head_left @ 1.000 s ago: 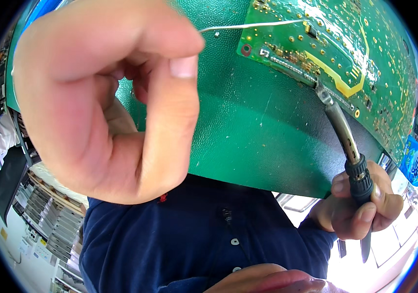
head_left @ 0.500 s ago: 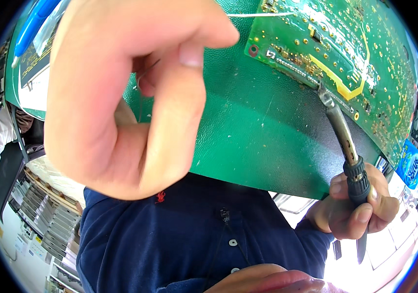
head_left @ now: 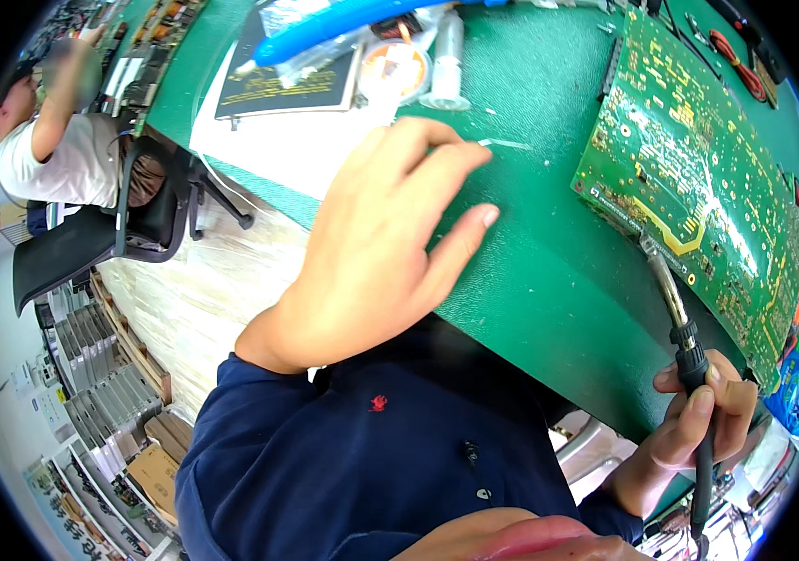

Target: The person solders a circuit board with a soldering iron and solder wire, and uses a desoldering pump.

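In my right hand (head_left: pixel 708 411) is a soldering iron (head_left: pixel 670 290), fingers wrapped round its dark grip. The iron's tip meets or hovers just over a long row of solder joints at the near edge of a green circuit board (head_left: pixel 652 122); actual contact cannot be made out. My left hand (head_left: pixel 390 234) is raised over the mat, back upward, thumb and forefinger apart. A short thin whitish strand (head_left: pixel 507 143) shows just beyond its fingertips, seemingly apart from them.
At the back lie a long blue tool (head_left: pixel 343 33), a round reel (head_left: pixel 395 70), a clear syringe (head_left: pixel 451 65) and a dark flat piece (head_left: pixel 292 84) on white paper. A blue packet (head_left: pixel 795 388) sits right. Another person (head_left: pixel 63 159) works at the far left.
My left hand has opened out of its pinch and dropped away from my view toward the mat. My view has shifted, showing more of the bench. The iron stays at the board's edge.
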Tool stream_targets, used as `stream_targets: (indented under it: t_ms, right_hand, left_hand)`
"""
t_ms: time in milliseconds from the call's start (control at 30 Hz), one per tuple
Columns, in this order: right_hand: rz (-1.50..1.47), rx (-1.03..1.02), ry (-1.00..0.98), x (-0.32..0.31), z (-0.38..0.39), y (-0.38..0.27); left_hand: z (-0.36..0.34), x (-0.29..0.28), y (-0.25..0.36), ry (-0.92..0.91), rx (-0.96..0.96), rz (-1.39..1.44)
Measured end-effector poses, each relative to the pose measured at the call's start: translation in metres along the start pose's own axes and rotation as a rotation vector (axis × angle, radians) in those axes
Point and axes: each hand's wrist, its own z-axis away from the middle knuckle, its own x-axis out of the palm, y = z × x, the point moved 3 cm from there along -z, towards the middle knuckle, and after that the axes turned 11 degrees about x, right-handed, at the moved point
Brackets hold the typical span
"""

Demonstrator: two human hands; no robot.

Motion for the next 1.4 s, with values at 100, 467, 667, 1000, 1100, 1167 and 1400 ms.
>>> stream_targets:
  t_ms: [100,467,667,1000,1100,1167,1400]
  right_hand:
    - [-0.051,0.010,0.019,0.001,0.001,-0.003]
    - [-0.146,0.034,0.002,-0.007,0.001,0.001]
    - [-0.219,0.074,-0.016,-0.008,-0.004,0.000]
    - [-0.233,0.044,-0.039,-0.008,-0.005,-0.005]
    - [-0.223,0.031,-0.020,-0.009,-0.005,-0.002]
    - [-0.216,0.024,-0.020,-0.010,-0.004,-0.002]
    - [-0.170,0.006,-0.016,-0.010,-0.004,-0.003]
  left_hand:
    - [0.002,-0.004,0.004,-0.036,0.021,-0.002]
    - [-0.079,-0.045,-0.045,0.029,0.154,-0.437]
    - [-0.128,-0.010,-0.098,-0.239,0.046,-0.533]
    - [-0.100,-0.086,-0.044,-0.003,0.010,0.389]
    - [-0.087,-0.115,-0.049,0.123,0.183,0.382]
    - [-0.075,-0.142,-0.076,0.233,0.209,0.515]
    - [-0.043,-0.165,-0.020,0.449,0.484,1.128]
